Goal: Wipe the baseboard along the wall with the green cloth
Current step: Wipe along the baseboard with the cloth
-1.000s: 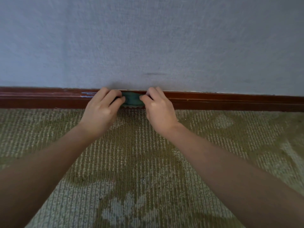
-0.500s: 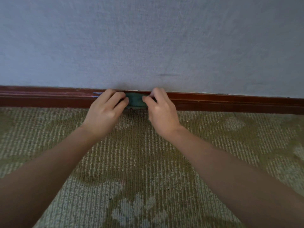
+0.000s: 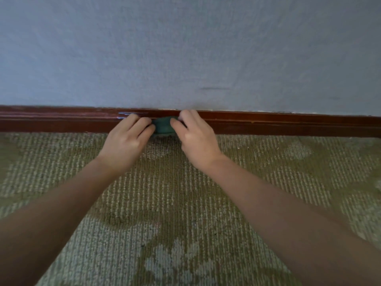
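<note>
Hands are both down at the foot of the wall [image 3: 185, 48], close together, with the green cloth [image 3: 164, 125] bunched in the gap between them. Your left hand [image 3: 125, 141] grips the cloth's left end: the fingers are curled, knuckles toward you, and the thumb tip presses against the fabric. Your right hand [image 3: 195, 139] grips the other end, with its thumb against the cloth and its fingers curled over the top, their tips lying on the baseboard [image 3: 268, 122]. Only a small patch of cloth shows between the two thumbs; the rest is hidden behind your fingers. The cloth lies against the front of the dark red-brown baseboard, and its lower edge reaches the line where the board meets the carpet [image 3: 175, 193]. Just above your left fingertips, pale scratches [image 3: 132, 114] streak the top edge of the board. Up and to the right of your right hand, a short dark scuff [image 3: 213, 88] marks the grey wall. The baseboard runs away from both hands to either side. Beneath your wrists lies the ribbed olive carpet with a pale leaf pattern, and both bare forearms reach across it from the near edge.
</note>
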